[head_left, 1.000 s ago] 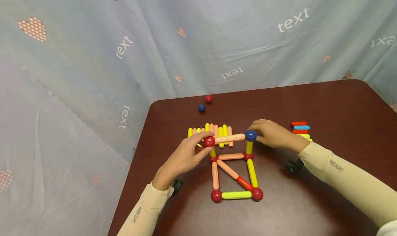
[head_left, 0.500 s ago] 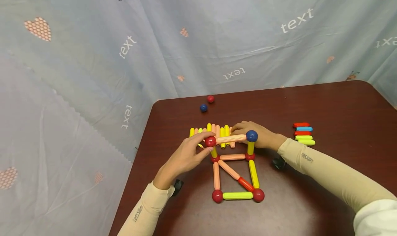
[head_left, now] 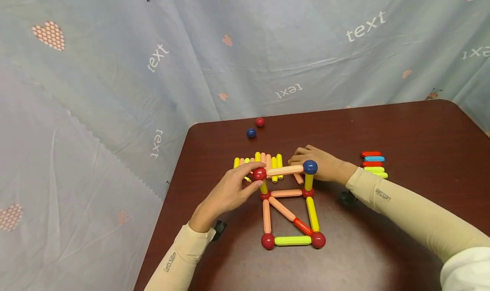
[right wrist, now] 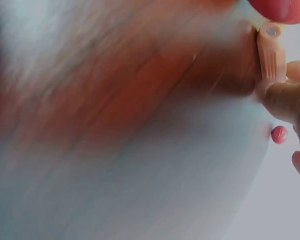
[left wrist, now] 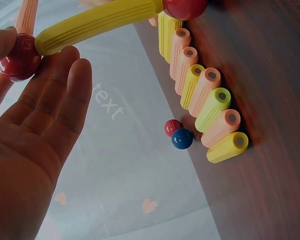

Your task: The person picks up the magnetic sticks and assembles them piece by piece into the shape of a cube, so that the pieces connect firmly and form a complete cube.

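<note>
My left hand (head_left: 227, 192) pinches a red ball (head_left: 259, 174) at the upper left corner of a magnetic stick-and-ball frame. From that ball a pink stick (head_left: 285, 170) runs across to a blue ball (head_left: 310, 167). Yellow sticks (left wrist: 100, 25) stand beneath both balls, joining them to a flat square base (head_left: 292, 241) with a diagonal of pink and red sticks. Behind the blue ball, my right hand (head_left: 320, 163) holds a loose pink stick (right wrist: 272, 57) between thumb and fingers; in the head view its lower end shows below the fingertips.
A row of yellow, pink and green sticks (head_left: 274, 167) lies behind the frame, partly hidden by my left hand. Farther back sit a loose blue ball (head_left: 251, 132) and red ball (head_left: 260, 122). Several short sticks (head_left: 373, 159) lie at the right. A curtain (head_left: 306, 48) hangs behind the table.
My right hand reached left to the end of the stick row, then drew a pink stick slightly right, out of the row. My left hand stays on the red ball.
</note>
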The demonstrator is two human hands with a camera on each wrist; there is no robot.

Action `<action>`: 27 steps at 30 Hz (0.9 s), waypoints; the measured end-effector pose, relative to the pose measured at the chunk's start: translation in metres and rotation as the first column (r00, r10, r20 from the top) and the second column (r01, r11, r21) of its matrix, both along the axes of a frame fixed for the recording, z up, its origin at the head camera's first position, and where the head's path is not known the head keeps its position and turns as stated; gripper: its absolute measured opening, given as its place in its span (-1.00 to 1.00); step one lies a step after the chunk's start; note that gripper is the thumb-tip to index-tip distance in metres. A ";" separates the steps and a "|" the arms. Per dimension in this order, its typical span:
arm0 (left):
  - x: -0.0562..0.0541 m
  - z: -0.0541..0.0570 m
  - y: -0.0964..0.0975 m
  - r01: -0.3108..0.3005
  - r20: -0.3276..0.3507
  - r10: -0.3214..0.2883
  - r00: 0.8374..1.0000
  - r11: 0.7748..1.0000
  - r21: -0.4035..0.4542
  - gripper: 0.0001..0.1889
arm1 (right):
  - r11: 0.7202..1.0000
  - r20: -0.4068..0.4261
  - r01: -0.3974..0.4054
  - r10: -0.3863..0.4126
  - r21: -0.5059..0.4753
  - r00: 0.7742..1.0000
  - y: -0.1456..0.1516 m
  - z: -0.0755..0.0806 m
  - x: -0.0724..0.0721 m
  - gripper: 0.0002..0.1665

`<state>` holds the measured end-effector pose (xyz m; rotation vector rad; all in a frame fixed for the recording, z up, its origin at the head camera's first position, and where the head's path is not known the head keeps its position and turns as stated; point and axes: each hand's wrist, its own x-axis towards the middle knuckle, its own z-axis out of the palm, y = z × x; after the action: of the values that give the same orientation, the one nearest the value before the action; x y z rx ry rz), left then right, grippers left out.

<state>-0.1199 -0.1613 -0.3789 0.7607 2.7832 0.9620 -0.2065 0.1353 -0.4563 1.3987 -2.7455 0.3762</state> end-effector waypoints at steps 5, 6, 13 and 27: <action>-0.001 0.000 0.001 0.004 0.007 -0.004 1.000 1.000 0.000 -0.48 | 0.996 -0.059 0.076 -0.073 0.052 0.996 0.017 -0.006 0.006 -0.67; -0.001 -0.001 0.001 0.004 0.006 -0.004 1.000 1.000 -0.002 -0.48 | 0.995 -0.070 0.092 -0.089 0.046 0.994 0.022 -0.009 0.008 -0.68; 0.000 -0.002 0.001 0.000 0.007 0.000 1.000 1.000 -0.012 -0.49 | 0.949 0.050 0.281 -0.277 -0.143 0.960 0.059 -0.016 0.027 -0.73; -0.004 0.000 0.000 0.020 -0.003 -0.020 1.000 1.000 -0.006 -0.50 | 0.696 0.038 0.375 -0.448 -0.612 0.893 0.039 0.034 0.109 -0.62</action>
<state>-0.1235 -0.1613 -0.3786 0.7884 2.7744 0.9495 -0.0978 0.1738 -0.4227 0.5944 -2.3941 0.9962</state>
